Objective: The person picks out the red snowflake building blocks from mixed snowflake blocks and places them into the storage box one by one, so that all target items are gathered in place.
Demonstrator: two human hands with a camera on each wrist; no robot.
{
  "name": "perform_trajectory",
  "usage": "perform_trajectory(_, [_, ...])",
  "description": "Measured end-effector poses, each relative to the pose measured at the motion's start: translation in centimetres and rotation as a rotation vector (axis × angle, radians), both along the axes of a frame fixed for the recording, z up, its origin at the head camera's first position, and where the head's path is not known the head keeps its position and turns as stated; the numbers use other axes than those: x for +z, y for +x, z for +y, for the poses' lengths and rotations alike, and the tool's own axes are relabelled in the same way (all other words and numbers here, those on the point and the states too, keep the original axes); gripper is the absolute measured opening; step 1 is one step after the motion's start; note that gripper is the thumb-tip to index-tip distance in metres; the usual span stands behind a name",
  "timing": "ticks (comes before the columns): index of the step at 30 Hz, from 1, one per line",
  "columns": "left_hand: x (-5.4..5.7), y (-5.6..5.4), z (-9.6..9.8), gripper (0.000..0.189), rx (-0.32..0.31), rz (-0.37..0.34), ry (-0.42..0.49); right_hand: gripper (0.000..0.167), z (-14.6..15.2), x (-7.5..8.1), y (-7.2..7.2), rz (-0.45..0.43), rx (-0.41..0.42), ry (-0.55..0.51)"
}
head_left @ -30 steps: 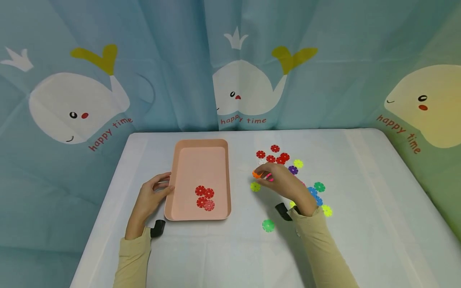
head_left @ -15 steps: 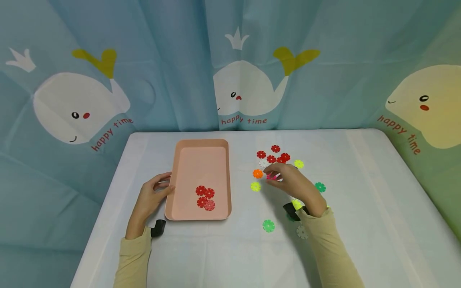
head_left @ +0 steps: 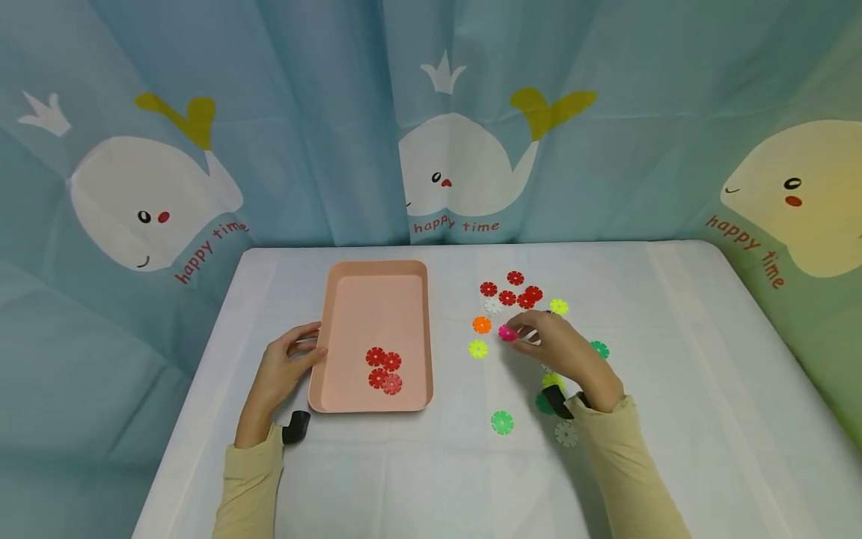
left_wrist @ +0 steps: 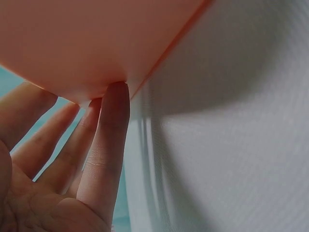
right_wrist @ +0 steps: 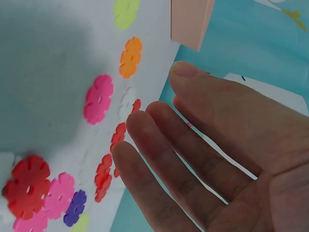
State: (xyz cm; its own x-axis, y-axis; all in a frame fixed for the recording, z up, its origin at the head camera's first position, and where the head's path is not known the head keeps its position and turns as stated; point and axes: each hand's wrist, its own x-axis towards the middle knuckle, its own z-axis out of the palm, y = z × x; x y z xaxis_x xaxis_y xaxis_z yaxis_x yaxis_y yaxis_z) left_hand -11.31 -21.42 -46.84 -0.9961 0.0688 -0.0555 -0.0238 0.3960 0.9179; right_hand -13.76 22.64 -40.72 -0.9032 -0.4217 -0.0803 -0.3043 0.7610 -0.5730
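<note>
My left hand (head_left: 286, 364) is at the left side of the pink tray (head_left: 414, 337), its fingertips touching the wall. The left wrist view shows those fingers mostly straight against the tray. Inside the tray lie several red flower-shaped plastic discs (head_left: 384, 370) in a cluster. My right hand (head_left: 566, 348) hovers above the table, fingers loosely bent, with nothing between them in the right wrist view. Nearest to its fingertips is a bright pink flower disc (head_left: 507, 334), apart from the fingers in the right wrist view. An orange disc (head_left: 481, 325) lies just left of it.
Several red discs (head_left: 515, 278) lie beyond my right hand, near a white disc (head_left: 493, 306). Yellow-green discs (head_left: 478, 349) and a green disc (head_left: 502, 422) are scattered nearby. A clear disc (head_left: 566, 433) lies by my right sleeve. A whale-print curtain (head_left: 316, 150) hangs behind the table.
My right hand has drawn back rightward from the orange disc, past the pink one, uncovering both and the white disc. My left hand and the tray stay in place.
</note>
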Motion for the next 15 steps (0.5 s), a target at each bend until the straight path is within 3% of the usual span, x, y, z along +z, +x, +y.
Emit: perform_trajectory(15, [0.1,0.1,0.0,0.053,0.002,0.014,0.004,0.03,1.6,-0.2,0.5,-0.04,-0.041,0.023])
